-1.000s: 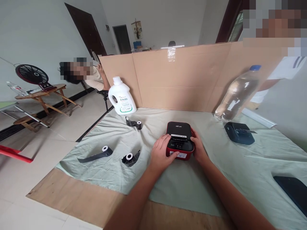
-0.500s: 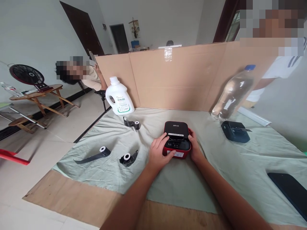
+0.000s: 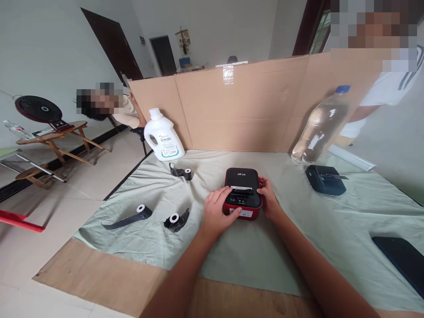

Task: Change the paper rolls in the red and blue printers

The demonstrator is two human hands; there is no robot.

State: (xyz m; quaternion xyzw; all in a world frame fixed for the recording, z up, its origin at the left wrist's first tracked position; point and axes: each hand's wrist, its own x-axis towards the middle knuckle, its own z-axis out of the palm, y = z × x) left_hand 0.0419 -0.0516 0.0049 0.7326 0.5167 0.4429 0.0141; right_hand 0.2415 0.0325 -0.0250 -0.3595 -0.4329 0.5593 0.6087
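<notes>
A red and black box-shaped device (image 3: 243, 181) stands on the green cloth in front of me. My left hand (image 3: 217, 210) holds its left side, fingers over the top edge and thumb at the front face. My right hand (image 3: 269, 198) grips its right side, with some fingertips hidden behind it. Left of the device are three small rolls with dark strips: one at the back (image 3: 187, 174), one in front (image 3: 174, 218) and one farther left (image 3: 141, 211).
A white jug (image 3: 164, 139) and a clear bottle (image 3: 321, 126) stand before a cardboard wall (image 3: 232, 106). To the right lie a dark blue device (image 3: 326, 180), a clear roll (image 3: 353, 157) and a black phone (image 3: 399, 256). Two people are beyond the cardboard.
The camera view has shifted slightly. Both hands remain around the red and black device, with little visible change in their hold.
</notes>
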